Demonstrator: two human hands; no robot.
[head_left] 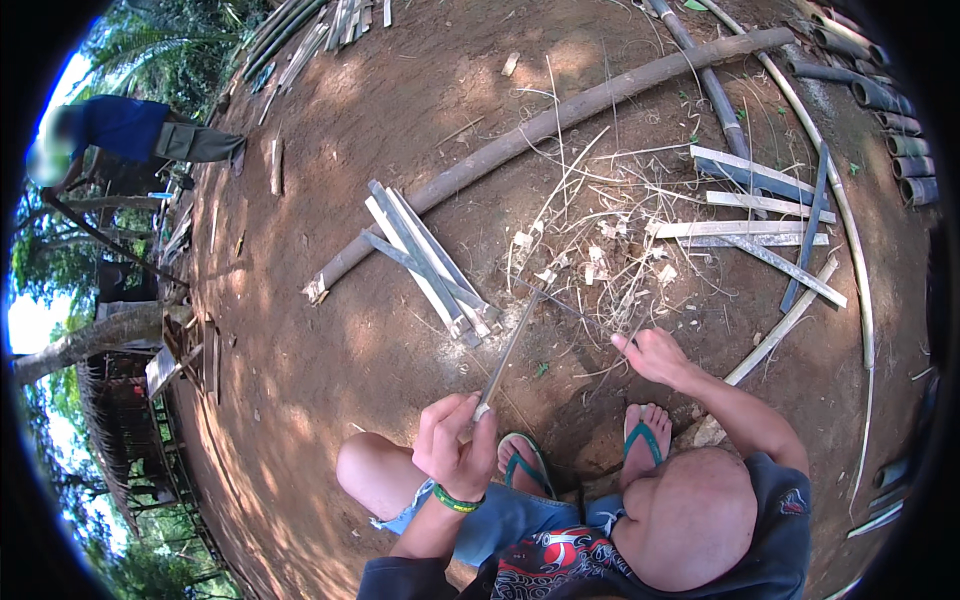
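Observation:
My left hand (455, 445), wearing a green wristband, is closed around the near end of a narrow bamboo strip (508, 352). The strip slants up and away from me toward the shavings. To the right, my right hand (655, 358) is closed on a thin dark blade-like tool (575, 312). That tool reaches left, and its far end meets or crosses the strip near the strip's far tip; whether they touch I cannot tell. Its handle is mostly hidden by my fingers.
Curly shavings (600, 262) litter the dirt ahead. A long pole (520, 140) lies across, with a bundle of split bamboo (425, 262) against it and more slats (765, 215) at right. Bamboo tubes (905, 145) line the right edge. Another person (125, 128) stands far left.

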